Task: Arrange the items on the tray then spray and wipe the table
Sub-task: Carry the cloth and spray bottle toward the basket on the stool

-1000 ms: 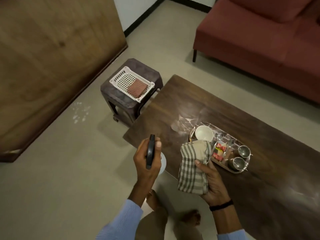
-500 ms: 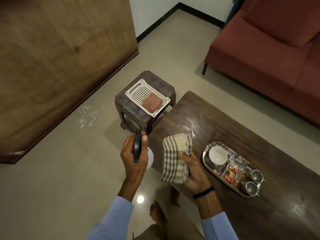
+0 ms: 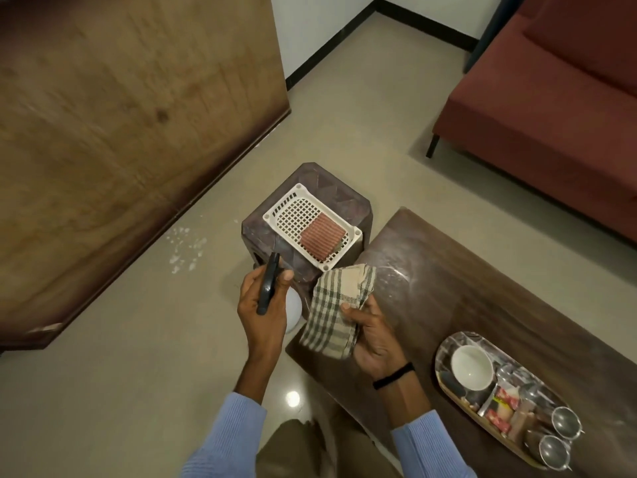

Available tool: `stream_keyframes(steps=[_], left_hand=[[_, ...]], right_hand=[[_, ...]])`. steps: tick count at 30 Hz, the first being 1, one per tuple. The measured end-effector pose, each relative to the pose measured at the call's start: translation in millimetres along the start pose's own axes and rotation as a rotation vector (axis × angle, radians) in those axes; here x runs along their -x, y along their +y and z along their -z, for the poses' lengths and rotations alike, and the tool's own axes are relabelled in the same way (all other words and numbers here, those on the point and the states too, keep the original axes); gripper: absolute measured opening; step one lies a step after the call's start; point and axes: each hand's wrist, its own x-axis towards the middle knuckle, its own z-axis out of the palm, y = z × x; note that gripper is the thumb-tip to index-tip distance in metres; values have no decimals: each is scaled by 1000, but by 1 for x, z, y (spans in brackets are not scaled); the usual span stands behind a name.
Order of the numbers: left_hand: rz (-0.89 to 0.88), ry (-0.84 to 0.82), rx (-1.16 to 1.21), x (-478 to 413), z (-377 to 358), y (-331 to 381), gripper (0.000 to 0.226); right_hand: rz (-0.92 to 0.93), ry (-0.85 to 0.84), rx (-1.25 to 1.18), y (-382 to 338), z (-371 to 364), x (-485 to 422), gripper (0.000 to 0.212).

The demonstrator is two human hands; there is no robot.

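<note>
My left hand (image 3: 263,310) grips a spray bottle (image 3: 291,310) with a white body and a black trigger head, held off the left end of the dark wooden table (image 3: 448,291). My right hand (image 3: 374,334) holds a folded checked cloth (image 3: 336,310) above the table's near left corner. The oval metal tray (image 3: 444,381) sits on the table at the lower right. It carries a white bowl (image 3: 471,366), small packets (image 3: 501,407) and two steel cups (image 3: 565,424).
A dark plastic stool (image 3: 262,232) stands beside the table's left end, bearing a white perforated basket (image 3: 293,215) with a ribbed brown pad (image 3: 322,238). A red sofa (image 3: 537,108) fills the upper right. A large wooden panel (image 3: 120,115) spans the left. White specks (image 3: 186,246) dot the floor.
The view has swung left, so the tray slid to the lower right. Both hands moved along the table to its left end, near the stool, still holding the bottle and the cloth.
</note>
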Motion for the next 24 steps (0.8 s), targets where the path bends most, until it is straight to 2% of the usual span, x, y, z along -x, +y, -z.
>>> stream_keyframes(steps=[3,7,9,21,24], left_hand=[[-10,17,1,-43,-15,-7,40],[-12,-4,1,-105,-35,-20,33],[-14,-22,13,-137,-47,-30,38],[55,-272,-87,-269,-132,-124,23],[29,-304,-76,-289,-145,-148,34]], right_hand=[[9,-4,-14,-3,-11,-41,64],[22,2,-78,-2,-23,-98,69],[31,20,-99,-1,-28,-131,71],[133,176,-232,10,-14,-302,72],[143,182,-221,17,-7,-329,73]])
